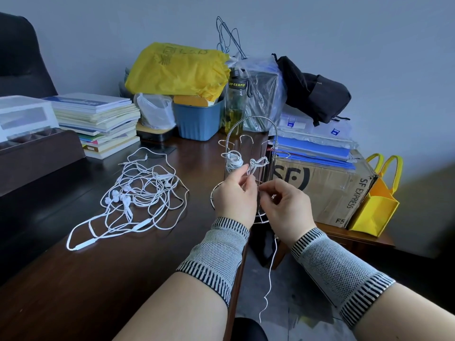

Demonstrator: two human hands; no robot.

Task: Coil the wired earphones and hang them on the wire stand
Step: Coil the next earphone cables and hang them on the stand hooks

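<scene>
1. The left hand [234, 195] and right hand [286, 205] both pinch one white earphone cable [256, 166] in front of the wire stand [253, 146].
2. Its loose tail hangs beside the desk [123, 267]; it may snag and undo the coil.
3. The pile of earphones [138, 193] waits, tangled.

The dark wooden desk [81, 279] carries tangled white earphones [138, 195], stacked books [103, 121], a blue tub [198, 119] and, seemingly, the wire stand [248, 168].

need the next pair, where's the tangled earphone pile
In the head view, the pile lies on the desk, left of the hands and stand, before the books.
</scene>
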